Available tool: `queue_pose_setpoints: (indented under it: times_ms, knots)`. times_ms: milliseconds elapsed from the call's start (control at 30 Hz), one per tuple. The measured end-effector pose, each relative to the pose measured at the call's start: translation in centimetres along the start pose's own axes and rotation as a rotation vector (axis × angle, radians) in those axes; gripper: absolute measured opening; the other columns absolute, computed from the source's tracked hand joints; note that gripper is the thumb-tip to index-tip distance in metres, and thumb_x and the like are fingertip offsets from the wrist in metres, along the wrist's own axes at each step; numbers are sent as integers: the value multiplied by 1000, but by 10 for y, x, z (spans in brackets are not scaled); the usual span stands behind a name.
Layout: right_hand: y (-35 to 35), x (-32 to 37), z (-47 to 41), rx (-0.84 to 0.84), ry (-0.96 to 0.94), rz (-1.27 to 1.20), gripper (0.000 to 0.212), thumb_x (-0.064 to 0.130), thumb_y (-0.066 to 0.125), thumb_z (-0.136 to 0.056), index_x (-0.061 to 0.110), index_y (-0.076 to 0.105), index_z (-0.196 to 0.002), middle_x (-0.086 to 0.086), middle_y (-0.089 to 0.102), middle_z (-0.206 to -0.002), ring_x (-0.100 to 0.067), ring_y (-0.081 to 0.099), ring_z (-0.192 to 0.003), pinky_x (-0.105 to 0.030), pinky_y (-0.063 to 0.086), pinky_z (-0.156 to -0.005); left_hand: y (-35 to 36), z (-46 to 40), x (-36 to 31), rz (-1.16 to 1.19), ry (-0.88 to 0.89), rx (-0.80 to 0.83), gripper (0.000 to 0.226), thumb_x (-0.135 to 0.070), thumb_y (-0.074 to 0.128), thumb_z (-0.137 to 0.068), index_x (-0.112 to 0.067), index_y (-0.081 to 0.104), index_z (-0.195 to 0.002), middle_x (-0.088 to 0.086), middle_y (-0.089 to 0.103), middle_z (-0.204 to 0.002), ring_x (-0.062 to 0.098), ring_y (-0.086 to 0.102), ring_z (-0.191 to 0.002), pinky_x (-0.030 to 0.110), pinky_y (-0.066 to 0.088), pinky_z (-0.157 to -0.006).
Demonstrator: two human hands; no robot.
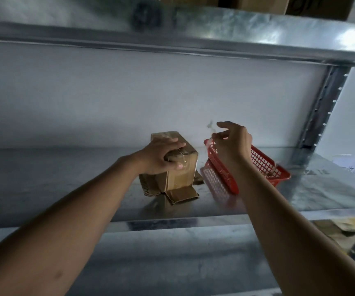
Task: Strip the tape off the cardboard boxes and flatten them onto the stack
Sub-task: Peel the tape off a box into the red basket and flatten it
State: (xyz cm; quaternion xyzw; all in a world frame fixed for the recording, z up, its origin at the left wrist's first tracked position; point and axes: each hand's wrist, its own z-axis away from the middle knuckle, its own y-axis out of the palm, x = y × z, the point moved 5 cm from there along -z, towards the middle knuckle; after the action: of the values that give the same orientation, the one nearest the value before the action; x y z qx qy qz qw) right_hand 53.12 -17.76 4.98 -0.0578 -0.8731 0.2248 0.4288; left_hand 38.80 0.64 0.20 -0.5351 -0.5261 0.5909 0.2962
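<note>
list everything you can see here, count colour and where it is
brown cardboard box: one, brown, upright on the middle shelf with its bottom flaps splayed out
clear tape strip: one, transparent, pinched above the basket
red plastic mesh basket: one, red, on the shelf right of the box
grey metal shelf: one under the box, grey, with another shelf above and one below
brown boxes on the top shelf: a few, brown, top edge, cropped
flattened cardboard: some, brown, lower shelf at right
white paper label: one, white, far right of the shelf
left hand: grips the box top
right hand: pinches the tape
</note>
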Motion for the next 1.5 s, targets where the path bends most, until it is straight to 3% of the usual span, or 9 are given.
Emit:
queue_pose_setpoints:
  times_ms: [167,267,333,533,700,933,1067,1367,1500]
  knots:
    - [-15,-41,-32,59,41,118,15,7,68,-94,19,78,-98,-4,77,-96,-16,65,-85,-17,39,-56,6,-19,-18,72,-27,-37,78,-54,69,-92,-43,31,-160,-13,18,-170,16,4,-158,52,16,-127]
    - [-12,-58,-40,163,14,207,22,2,68,-93,18,82,-96,-7,78,-104,-23,69,-91,-36,60,-73,11,-28,-22,72,-32,-62,78,-55,70,-91,-41,34,-158,-11,21,-169,18,9,-157,50,19,-127]
    - [-8,-68,-42,271,4,265,23,-1,68,-92,14,82,-102,-10,77,-111,-25,70,-95,-43,61,-87,14,-31,-21,76,-44,-73,81,-59,70,-88,-42,34,-158,-13,21,-169,17,9,-157,53,20,-126]
    - [-4,-87,-38,445,32,341,11,27,86,-82,23,82,-90,2,76,-88,-11,68,-72,-23,50,-56,17,-32,-19,85,-87,-64,80,-58,72,-89,-48,33,-157,-17,19,-169,12,8,-157,51,18,-127]
    - [-6,-92,-43,412,33,443,22,34,91,-76,21,81,-91,0,75,-88,-17,69,-74,-32,59,-67,19,-33,-18,86,-112,-74,79,-58,73,-88,-50,34,-156,-20,18,-168,10,5,-156,52,17,-128]
    - [1,-95,-41,461,-21,442,14,23,89,-80,21,81,-92,1,76,-95,-11,65,-74,-22,46,-54,20,-37,-25,102,-116,-81,79,-56,73,-89,-48,34,-157,-18,19,-168,12,5,-156,52,17,-127]
    - [6,-95,-42,480,-42,460,17,15,85,-84,21,81,-99,-1,76,-98,-15,67,-76,-28,54,-60,20,-38,-24,97,-109,-84,80,-59,72,-88,-48,34,-157,-17,19,-168,12,6,-156,52,18,-127]
    - [-22,-103,-47,261,57,718,29,22,82,-89,11,61,-105,-12,68,-100,-33,68,-93,-42,57,-77,21,-42,-21,108,-91,-79,78,-56,74,-88,-49,35,-156,-17,21,-168,12,9,-156,52,19,-127]
    - [-29,-97,-46,203,63,699,41,37,88,-81,11,66,-105,-9,68,-100,-30,69,-91,-38,54,-72,20,-42,-22,116,-83,-73,79,-55,74,-89,-47,35,-157,-16,20,-168,14,8,-157,52,18,-127]
